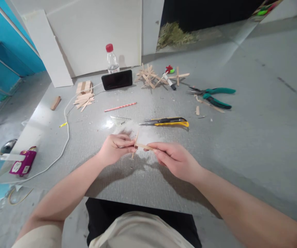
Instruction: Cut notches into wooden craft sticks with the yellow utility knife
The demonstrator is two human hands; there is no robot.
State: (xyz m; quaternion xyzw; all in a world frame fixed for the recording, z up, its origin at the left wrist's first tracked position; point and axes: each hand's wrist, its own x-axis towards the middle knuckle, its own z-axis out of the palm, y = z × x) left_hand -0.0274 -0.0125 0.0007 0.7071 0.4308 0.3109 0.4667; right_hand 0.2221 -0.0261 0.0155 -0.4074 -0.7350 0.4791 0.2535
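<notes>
The left hand point(116, 148) and the right hand point(176, 161) are held close together over the near part of the tabletop point(241, 144). The left fingers pinch a thin upright stick point(136, 142). The right fingers pinch a flat stick point(145, 147) that lies nearly level. The 2 sticks meet between the hands. A yellow utility knife point(167, 121) lies just beyond them. Green pliers point(214, 96), a stick pile point(84, 93) and a phone point(116, 79) lie farther back.
</notes>
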